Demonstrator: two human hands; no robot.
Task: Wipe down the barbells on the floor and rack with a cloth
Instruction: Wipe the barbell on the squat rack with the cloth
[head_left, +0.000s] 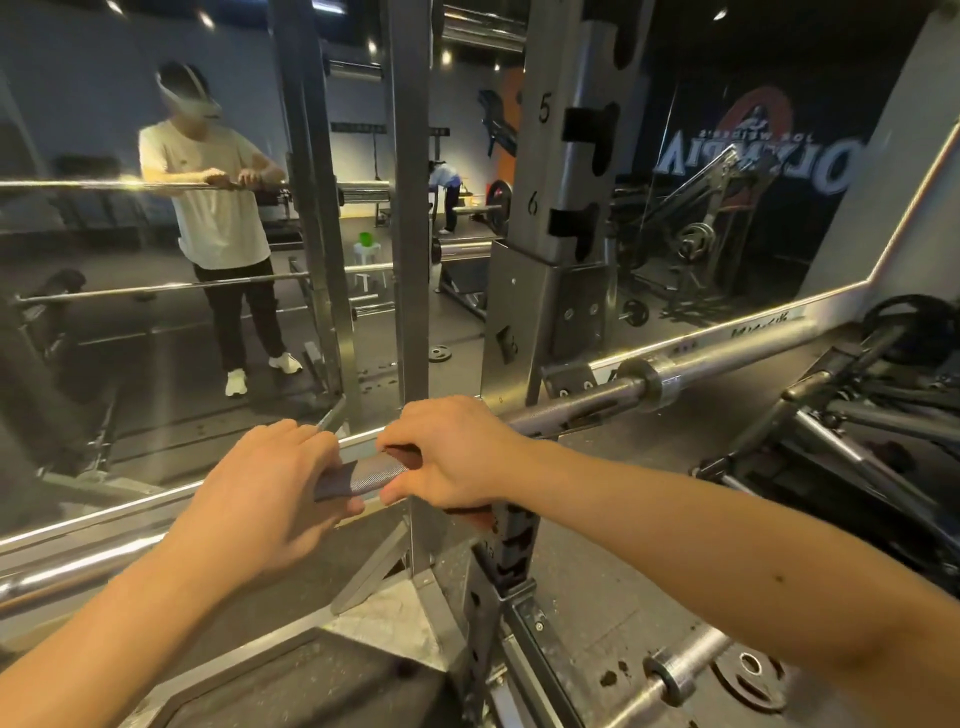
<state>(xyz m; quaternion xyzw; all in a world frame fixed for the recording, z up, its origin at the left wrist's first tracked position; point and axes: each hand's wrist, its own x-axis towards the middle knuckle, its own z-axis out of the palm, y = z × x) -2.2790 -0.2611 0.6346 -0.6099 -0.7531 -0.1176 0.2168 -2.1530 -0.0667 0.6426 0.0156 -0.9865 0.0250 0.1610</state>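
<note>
Curling over the barbell (363, 475), the right fingers (415, 434) press a dark red cloth (470, 515) onto its knurled shaft, with the thumb hooked beneath the barbell. A strip of cloth shows under the fingertips and a fold hangs below the barbell under the palm of the right hand (452, 460). Just beside it along the barbell, the left fingers (332, 512) wrap the bare shaft from behind, the left hand (270, 493) closed round it. Only a short knurled stretch separates the two hands.

From there the barbell runs up to the right, across the rack (561, 156), to its collar and sleeve (649, 383). Above the barbell, the rack upright carries the stamped numbers 5 and 6 beside its slots. Behind the barbell a mirror (104, 338) reflects a wall banner reading OLYMPIA in reverse; the smaller line above it is too blurred to read surely. Below the barbell, a second barbell (680, 670) lies on the floor beside a plate (748, 675).
</note>
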